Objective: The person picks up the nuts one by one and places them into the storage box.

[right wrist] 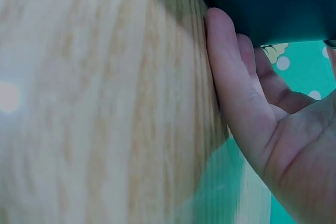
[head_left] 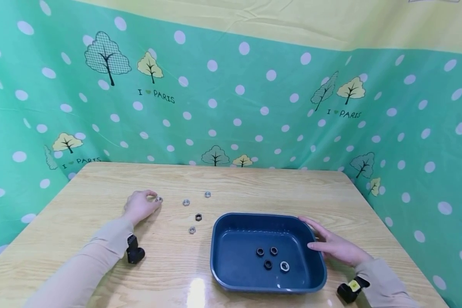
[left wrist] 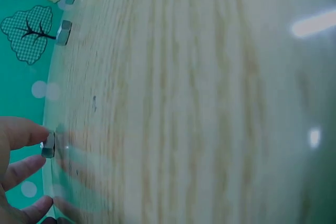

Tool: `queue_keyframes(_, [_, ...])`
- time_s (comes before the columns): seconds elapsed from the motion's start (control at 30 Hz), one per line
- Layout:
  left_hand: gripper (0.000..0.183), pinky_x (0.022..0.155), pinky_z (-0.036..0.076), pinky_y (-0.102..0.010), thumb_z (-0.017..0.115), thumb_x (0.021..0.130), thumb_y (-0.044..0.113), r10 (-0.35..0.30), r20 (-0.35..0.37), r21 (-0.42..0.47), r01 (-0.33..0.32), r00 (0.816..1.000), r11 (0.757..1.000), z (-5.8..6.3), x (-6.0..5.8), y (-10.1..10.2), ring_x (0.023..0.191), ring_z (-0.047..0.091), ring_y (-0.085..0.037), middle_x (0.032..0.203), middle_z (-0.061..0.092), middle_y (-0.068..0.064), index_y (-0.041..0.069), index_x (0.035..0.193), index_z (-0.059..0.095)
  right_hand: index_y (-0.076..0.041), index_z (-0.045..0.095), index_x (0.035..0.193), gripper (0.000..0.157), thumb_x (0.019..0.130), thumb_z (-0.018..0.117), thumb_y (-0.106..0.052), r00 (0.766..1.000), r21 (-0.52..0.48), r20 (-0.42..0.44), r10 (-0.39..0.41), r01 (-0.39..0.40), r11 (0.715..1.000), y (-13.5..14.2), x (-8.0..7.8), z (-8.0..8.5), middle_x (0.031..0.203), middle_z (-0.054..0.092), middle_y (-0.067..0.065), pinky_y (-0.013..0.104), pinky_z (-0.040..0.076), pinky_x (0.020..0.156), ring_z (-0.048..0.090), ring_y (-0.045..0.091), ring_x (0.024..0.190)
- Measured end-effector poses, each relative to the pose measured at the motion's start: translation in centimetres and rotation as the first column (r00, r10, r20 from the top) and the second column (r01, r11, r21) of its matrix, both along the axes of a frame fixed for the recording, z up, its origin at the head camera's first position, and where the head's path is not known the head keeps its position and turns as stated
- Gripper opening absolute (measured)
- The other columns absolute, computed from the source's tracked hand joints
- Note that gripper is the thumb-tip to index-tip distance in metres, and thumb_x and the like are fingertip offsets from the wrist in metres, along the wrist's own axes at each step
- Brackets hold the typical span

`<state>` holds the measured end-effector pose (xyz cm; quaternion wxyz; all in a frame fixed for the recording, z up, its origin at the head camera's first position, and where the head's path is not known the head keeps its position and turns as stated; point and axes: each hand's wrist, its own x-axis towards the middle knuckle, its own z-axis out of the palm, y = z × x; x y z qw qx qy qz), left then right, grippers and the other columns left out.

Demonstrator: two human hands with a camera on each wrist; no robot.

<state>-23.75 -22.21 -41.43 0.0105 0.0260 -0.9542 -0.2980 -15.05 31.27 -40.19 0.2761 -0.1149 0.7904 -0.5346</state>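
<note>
Between fingers of left hand (head_left: 140,207): silver nut (left wrist: 48,146), pinched
Right of them: four nuts (head_left: 198,217) on worktop (head_left: 269,188)
Right hand (head_left: 339,247): fingers grip tray (head_left: 235,244)

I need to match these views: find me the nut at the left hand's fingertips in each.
Head: the nut is left of centre, at the left hand.
Left wrist: nut near the left edge, below mid-height.
Right wrist: not in it.
Shared landmark: green dotted cloth.

Site presents as a curtained-off work station, wider premises undetermined: tree-printed green fabric (head_left: 223,115) hangs round three sides of a wood-grain worktop (head_left: 277,188).
</note>
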Motion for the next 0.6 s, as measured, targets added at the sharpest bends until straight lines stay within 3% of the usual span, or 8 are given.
queue_keyframes(0.6, [0.033, 0.086, 0.030, -0.059, 0.061, 0.087, 0.024, -0.019, -0.048, -0.002, 0.019, 0.999, 1.000, -0.56, -0.31, -0.15, 0.111, 0.037, -0.051, 0.126, 0.042, -0.036, 0.001, 0.111, 0.063, -0.019, 0.002, 0.153, 0.073, 0.097, 0.050, -0.021, 1.000, -0.012, 0.005, 0.001, -0.001, 1.000, 0.06, -0.04, 0.14, 0.154, -0.001, 0.029, 0.053, 0.042, 0.098, 0.015, 0.055, 0.135])
